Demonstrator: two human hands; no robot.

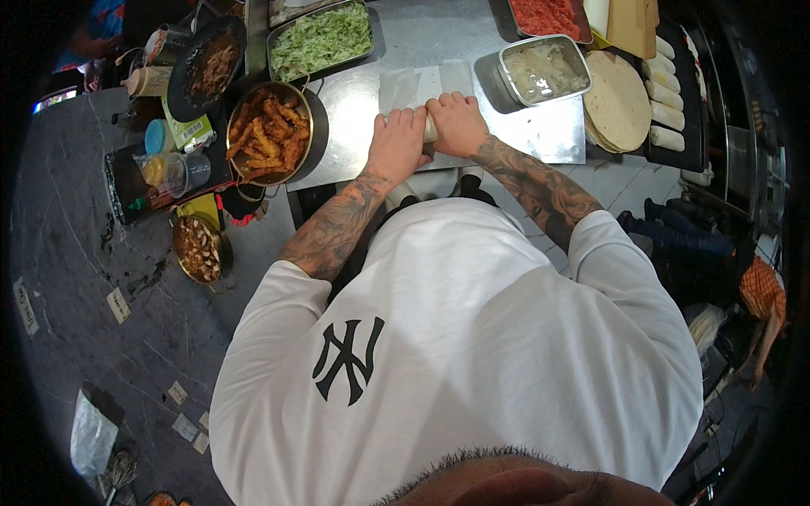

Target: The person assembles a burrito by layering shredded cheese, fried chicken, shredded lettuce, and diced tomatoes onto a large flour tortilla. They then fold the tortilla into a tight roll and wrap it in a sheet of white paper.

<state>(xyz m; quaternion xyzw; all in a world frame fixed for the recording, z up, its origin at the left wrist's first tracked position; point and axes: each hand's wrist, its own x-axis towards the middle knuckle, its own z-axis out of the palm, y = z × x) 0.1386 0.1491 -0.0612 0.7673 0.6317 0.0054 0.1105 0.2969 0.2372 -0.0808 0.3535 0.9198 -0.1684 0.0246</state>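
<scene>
My left hand (398, 142) and my right hand (457, 123) lie side by side at the near edge of the steel work surface (342, 126). Both have their fingers curled over a pale rolled tortilla wrap (431, 128), of which only a short stretch shows between them. Just beyond my fingers lies a thin whitish sheet (405, 87), flat on the steel. Most of the wrap and my fingertips are hidden under the hands.
Left stand a pot of fried strips (270, 135) and a dark pan of shredded meat (215, 67). Shredded lettuce (325, 38) and red diced filling (544, 15) sit behind. Rightward are a tub of pale slices (547, 72), stacked tortillas (616, 101), and several rolled wraps (666, 116) on a black tray.
</scene>
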